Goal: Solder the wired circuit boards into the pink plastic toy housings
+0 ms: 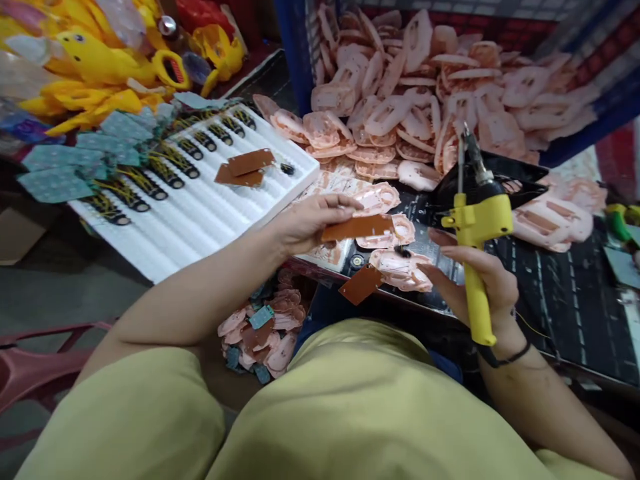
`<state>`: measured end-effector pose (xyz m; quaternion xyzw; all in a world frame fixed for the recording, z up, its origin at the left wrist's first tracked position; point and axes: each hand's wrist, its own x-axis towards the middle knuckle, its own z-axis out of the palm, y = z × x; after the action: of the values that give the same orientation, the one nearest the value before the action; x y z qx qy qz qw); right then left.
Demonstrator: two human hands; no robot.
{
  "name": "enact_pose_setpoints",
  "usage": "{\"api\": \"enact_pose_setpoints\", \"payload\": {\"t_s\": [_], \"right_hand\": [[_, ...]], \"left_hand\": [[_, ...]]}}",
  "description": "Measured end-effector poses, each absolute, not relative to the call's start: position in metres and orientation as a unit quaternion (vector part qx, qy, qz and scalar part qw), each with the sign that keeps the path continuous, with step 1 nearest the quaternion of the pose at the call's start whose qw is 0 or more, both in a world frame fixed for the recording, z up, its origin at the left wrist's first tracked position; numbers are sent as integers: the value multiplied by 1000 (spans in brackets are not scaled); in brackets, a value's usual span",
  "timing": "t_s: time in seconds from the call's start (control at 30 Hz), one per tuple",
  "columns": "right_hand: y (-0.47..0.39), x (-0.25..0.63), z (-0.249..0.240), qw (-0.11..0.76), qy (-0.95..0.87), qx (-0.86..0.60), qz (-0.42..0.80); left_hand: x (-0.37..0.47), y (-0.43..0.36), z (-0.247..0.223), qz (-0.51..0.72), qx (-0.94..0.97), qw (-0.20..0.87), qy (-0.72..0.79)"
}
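Note:
Between the thumb and fingers of my left hand (317,223) is a brown circuit board (359,227), held over pink plastic shells. My right hand (483,277) holds a yellow soldering gun (475,233), its metal tip pointing up and away from me. Between my hands, a pink shell (403,269) lies at the table's front edge, with a small black part and thin wires by it. Another brown board (361,285) sticks out past the edge beside that shell. Behind it rest more pink shells (379,199).
A white ridged tray (225,220) at left bears black parts with yellow wires, green boards (60,173) and brown boards (250,162). Behind stands a blue crate (295,60) of pink shells. Yellow toy parts (100,60) lie back left; a pile of shells (280,333) sits below the table.

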<state>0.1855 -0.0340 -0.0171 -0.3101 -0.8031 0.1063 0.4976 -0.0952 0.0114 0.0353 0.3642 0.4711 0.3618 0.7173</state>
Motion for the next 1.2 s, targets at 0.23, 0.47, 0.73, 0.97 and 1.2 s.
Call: {"api": "enact_pose_setpoints", "payload": {"t_s": [0.23, 0.47, 0.73, 0.97, 1.2], "right_hand": [[-36, 169, -6, 551, -766, -313, 108], [-41, 170, -12, 546, -729, -398, 109], [-44, 164, -10, 529, -749, -385, 103], [-44, 161, -14, 538, -764, -346, 86], [-38, 189, -7, 513, -772, -365, 84]], "left_hand": [[-55, -6, -4, 261, 449, 762, 386], [-63, -11, 14, 406, 724, 394, 395], [-31, -20, 18, 485, 726, 348, 341], [-25, -13, 26, 406, 607, 560, 392], [-62, 11, 43, 360, 624, 554, 417]]}}
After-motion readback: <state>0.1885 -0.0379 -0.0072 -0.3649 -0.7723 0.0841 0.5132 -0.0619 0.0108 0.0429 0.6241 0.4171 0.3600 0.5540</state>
